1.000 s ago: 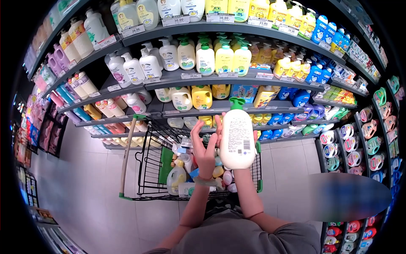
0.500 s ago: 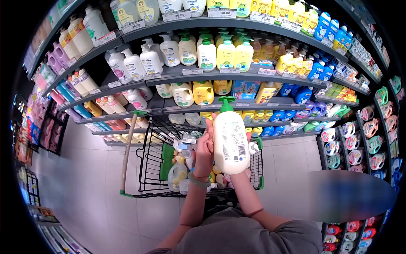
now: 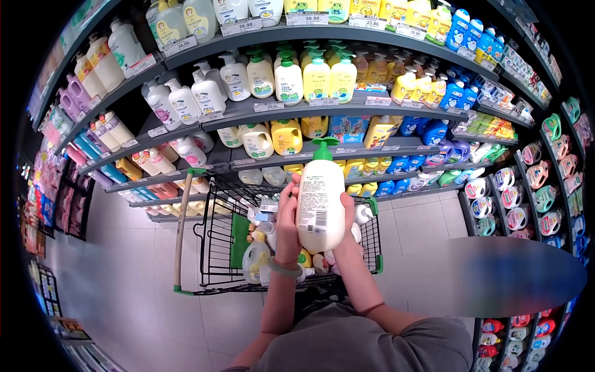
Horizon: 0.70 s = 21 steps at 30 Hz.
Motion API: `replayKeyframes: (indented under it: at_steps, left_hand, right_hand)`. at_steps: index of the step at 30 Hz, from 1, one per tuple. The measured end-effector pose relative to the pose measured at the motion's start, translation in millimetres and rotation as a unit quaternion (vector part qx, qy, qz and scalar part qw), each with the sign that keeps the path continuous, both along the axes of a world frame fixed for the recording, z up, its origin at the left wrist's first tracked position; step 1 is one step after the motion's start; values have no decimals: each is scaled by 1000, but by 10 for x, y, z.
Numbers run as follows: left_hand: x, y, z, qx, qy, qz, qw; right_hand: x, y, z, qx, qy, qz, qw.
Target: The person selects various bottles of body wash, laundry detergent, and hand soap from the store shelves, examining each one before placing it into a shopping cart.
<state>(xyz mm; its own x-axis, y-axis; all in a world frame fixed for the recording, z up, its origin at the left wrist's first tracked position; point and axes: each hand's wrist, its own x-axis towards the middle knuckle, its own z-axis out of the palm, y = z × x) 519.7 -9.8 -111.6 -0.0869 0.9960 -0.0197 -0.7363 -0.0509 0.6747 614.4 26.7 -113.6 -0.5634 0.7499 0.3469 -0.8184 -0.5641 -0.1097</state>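
Between my two hands is a cream-white pump bottle [image 3: 321, 208] with a green pump top, held upright with its printed back label and barcode facing me. My left hand [image 3: 287, 220] is closed along the bottle's left side, with a pale bangle on that wrist. From the right, my right hand [image 3: 348, 217] grips the bottle, its fingers mostly hidden behind it. Below and behind the bottle stands a black wire shopping cart [image 3: 207, 268] with green corners, holding several bottles and packages, among them a clear jug [image 3: 255, 263].
Curved shelves [image 3: 248, 118] ahead carry rows of pump bottles and yellow jugs [image 3: 286, 137] with price tags. At the right stands a rack of detergent bottles [image 3: 516, 218]. The cart's long handle [image 3: 184, 232] rises at left above the tiled floor [image 3: 421, 232]. A blurred patch covers the lower right.
The bottle has shifted slightly left and turned a little in my hands, and more of my right hand shows. The shelves have moved slightly left in view.
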Motion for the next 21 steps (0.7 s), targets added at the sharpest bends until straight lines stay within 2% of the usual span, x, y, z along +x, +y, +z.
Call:
replayKeyframes:
  at_steps: [1,2,3,4,6,7,8,10,11,14,15,16,19,20,21]
  left_hand:
    - [51,-54,169,-15,79,33,996]
    - [77,-83,247,-31,156,67,985]
    - [55,-78,173,-29,182,71,980]
    - [32,-77,136,-31,182,72,980]
    - [-6,-79,79,-43,118,4,992]
    - [-7,-67,-74,-95,99,23,990]
    - [0,-82,-52,-97,100,24,990]
    - [19,-101,20,-62,191,21,979]
    - [27,-67,-77,-76,179,46,980]
    - [126,-58,-310,-101,180,104,973]
    - [152,-57,-346,-107,172,115,972]
    - [145,-59,-376,-110,170,116,972]
    - [111,-34,-379,-119,131,133,975]
    - [114,-31,-327,-121,130,134,975]
    - [124,-43,-250,-120,101,129,979]
  right_hand:
    - [15,31,-87,22,-136,-94,986]
    - [24,46,-136,44,-269,-185,944]
    - [-32,-86,157,-2,-365,-281,887]
    - [-41,-71,156,-3,-366,-279,888]
    - [-76,-33,207,24,-454,-396,798]
    - [-84,-61,245,9,-434,-390,812]
    - [-79,-60,234,7,-435,-388,813]
    - [-50,-59,207,195,-608,-473,608]
    - [-62,-80,280,198,-629,-493,568]
    - [3,5,283,197,-677,-429,565]
    - [27,52,238,202,-664,-414,589]
    - [48,86,209,202,-665,-411,589]
    - [123,191,55,207,-584,-354,700]
    - [114,174,71,208,-585,-352,700]
    - [100,138,101,162,-559,-306,753]
